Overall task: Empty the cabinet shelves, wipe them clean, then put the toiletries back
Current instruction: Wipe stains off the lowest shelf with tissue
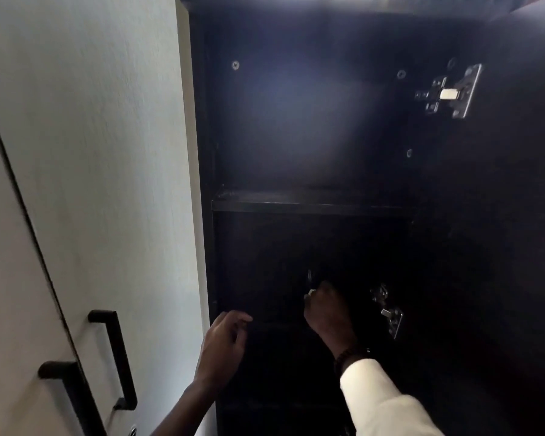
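A dark cabinet stands open in front of me, its upper shelf (309,201) bare as far as the dim light shows. My left hand (222,344) hovers at the cabinet's left front edge, fingers loosely curled and holding nothing. My right hand (328,311) reaches deep into the lower compartment with its fingers closed around something small and pale (310,291); what it is I cannot make out. A thin metallic piece (309,276) shows just above that hand. No toiletries are visible on the shelves.
The open cabinet door (516,215) is on the right with two metal hinges (450,91) (389,309). A white wardrobe (85,152) with black bar handles (117,357) fills the left side.
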{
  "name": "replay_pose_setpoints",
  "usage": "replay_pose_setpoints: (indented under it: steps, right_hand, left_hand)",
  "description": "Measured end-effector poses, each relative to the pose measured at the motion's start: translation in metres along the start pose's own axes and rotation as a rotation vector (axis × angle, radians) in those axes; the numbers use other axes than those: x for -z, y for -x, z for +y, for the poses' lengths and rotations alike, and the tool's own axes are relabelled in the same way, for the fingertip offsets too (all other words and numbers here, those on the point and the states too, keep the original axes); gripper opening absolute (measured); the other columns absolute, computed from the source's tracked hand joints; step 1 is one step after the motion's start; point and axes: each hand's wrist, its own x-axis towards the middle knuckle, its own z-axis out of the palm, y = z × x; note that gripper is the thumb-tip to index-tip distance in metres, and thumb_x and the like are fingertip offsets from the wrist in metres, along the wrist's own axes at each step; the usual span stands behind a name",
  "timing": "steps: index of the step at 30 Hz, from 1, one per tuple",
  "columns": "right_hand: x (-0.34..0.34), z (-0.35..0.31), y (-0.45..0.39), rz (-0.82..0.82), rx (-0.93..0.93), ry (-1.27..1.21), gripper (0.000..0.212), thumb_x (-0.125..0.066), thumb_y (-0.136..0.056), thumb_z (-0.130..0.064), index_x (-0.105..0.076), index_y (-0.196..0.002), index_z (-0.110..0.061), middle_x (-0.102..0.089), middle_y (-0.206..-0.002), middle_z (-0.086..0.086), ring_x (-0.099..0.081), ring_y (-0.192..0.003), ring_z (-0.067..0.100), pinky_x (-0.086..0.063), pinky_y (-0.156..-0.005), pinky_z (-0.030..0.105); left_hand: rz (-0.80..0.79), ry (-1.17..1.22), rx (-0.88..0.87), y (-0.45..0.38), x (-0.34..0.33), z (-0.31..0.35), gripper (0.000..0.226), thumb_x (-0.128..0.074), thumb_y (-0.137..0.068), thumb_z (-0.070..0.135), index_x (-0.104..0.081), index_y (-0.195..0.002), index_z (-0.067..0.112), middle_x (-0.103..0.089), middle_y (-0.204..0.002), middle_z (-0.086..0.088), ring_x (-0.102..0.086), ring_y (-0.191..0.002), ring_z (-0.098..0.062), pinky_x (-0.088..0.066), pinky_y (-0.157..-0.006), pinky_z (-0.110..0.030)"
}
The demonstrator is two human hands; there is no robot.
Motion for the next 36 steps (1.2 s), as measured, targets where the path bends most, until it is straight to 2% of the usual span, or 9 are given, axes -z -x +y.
replay_pose_setpoints:
  steps: [6, 9, 14, 19, 24, 27, 30, 33, 36]
  right_hand:
    - [-0.010, 0.029, -0.011, -0.062, -0.161, -0.576, 0.012, -0.066, -0.080, 0.002, -0.077, -0.078, -0.005, -0.074, -0.086, 0.013, -0.070, -0.084, 0.022, -0.054, -0.074, 0.027]
    - [-0.007, 0.030, -0.021, 0.178, -0.145, -0.585, 0.016, -0.071, -0.077, -0.001, -0.071, -0.065, -0.011, -0.070, -0.075, 0.007, -0.066, -0.073, 0.015, -0.047, -0.064, 0.026]
    - [0.003, 0.023, -0.029, 0.442, -0.156, -0.685, 0.011, -0.069, -0.082, 0.002, -0.073, -0.084, -0.008, -0.065, -0.089, 0.005, -0.059, -0.080, 0.012, -0.043, -0.080, 0.017]
    - [-0.023, 0.018, -0.016, 0.233, -0.078, -0.560, 0.015, -0.062, -0.078, -0.001, -0.066, -0.067, -0.010, -0.058, -0.079, 0.005, -0.058, -0.070, 0.017, -0.051, -0.070, 0.038]
    - [-0.002, 0.015, -0.030, 0.404, -0.165, -0.638, 0.016, -0.066, -0.082, 0.002, -0.066, -0.069, -0.007, -0.057, -0.078, 0.006, -0.050, -0.069, 0.010, -0.035, -0.070, 0.014]
    - [-0.016, 0.013, -0.021, 0.305, -0.151, -0.552, 0.020, -0.067, -0.076, 0.007, -0.059, -0.062, -0.004, -0.050, -0.071, 0.000, -0.050, -0.063, 0.010, -0.035, -0.063, 0.018]
    - [-0.031, 0.015, -0.020, 0.106, -0.147, -0.369, 0.005, -0.071, -0.074, -0.001, -0.070, -0.069, -0.001, -0.066, -0.072, 0.014, -0.066, -0.068, 0.028, -0.048, -0.063, 0.029]
    - [-0.022, -0.016, -0.021, -0.006, -0.196, -0.591, 0.011, -0.074, -0.079, -0.010, -0.078, -0.089, -0.011, -0.075, -0.086, 0.007, -0.070, -0.082, 0.017, -0.041, -0.068, 0.010]
    - [-0.014, -0.072, -0.006, -0.088, -0.010, -0.754, 0.011, -0.077, -0.079, -0.013, -0.079, -0.090, -0.014, -0.076, -0.091, 0.001, -0.067, -0.083, 0.007, -0.034, -0.071, -0.003]
  left_hand:
    - [-0.017, -0.026, 0.018, 0.003, -0.006, -0.006, 0.026, -0.061, -0.091, 0.008, -0.068, -0.098, 0.031, -0.059, -0.094, 0.017, -0.061, -0.079, -0.001, -0.040, -0.064, -0.006]
    - [-0.015, -0.019, -0.003, -0.003, -0.010, 0.001, 0.026, -0.061, -0.091, 0.008, -0.067, -0.098, 0.033, -0.059, -0.095, 0.018, -0.061, -0.079, -0.002, -0.040, -0.064, -0.006]
    - [-0.043, -0.005, -0.054, -0.014, -0.018, 0.013, 0.026, -0.059, -0.091, 0.011, -0.065, -0.098, 0.036, -0.058, -0.093, 0.018, -0.060, -0.079, -0.002, -0.046, -0.068, -0.015]
    - [-0.028, 0.018, -0.027, -0.018, -0.024, 0.010, 0.027, -0.060, -0.090, 0.011, -0.067, -0.097, 0.036, -0.060, -0.094, 0.017, -0.060, -0.079, -0.002, -0.042, -0.069, -0.011]
    - [-0.004, 0.033, -0.029, -0.024, -0.022, 0.004, 0.028, -0.061, -0.089, 0.007, -0.068, -0.096, 0.034, -0.062, -0.094, 0.016, -0.062, -0.077, -0.003, -0.046, -0.071, -0.015]
    - [0.024, 0.046, -0.016, -0.024, -0.016, 0.004, 0.027, -0.061, -0.089, 0.005, -0.069, -0.095, 0.030, -0.063, -0.095, 0.014, -0.063, -0.077, -0.004, -0.040, -0.069, -0.004]
    - [0.061, 0.073, 0.002, -0.015, -0.007, 0.002, 0.024, -0.062, -0.089, 0.002, -0.070, -0.095, 0.023, -0.064, -0.095, 0.011, -0.063, -0.077, -0.007, -0.040, -0.069, -0.001]
    - [0.097, 0.056, 0.029, -0.002, 0.004, -0.004, 0.022, -0.062, -0.088, 0.000, -0.069, -0.094, 0.020, -0.065, -0.089, 0.009, -0.062, -0.077, -0.005, -0.039, -0.068, -0.002]
    - [0.123, 0.061, 0.080, 0.008, 0.010, -0.011, 0.022, -0.060, -0.087, -0.001, -0.066, -0.095, 0.019, -0.065, -0.090, 0.009, -0.062, -0.078, -0.005, -0.041, -0.069, -0.006]
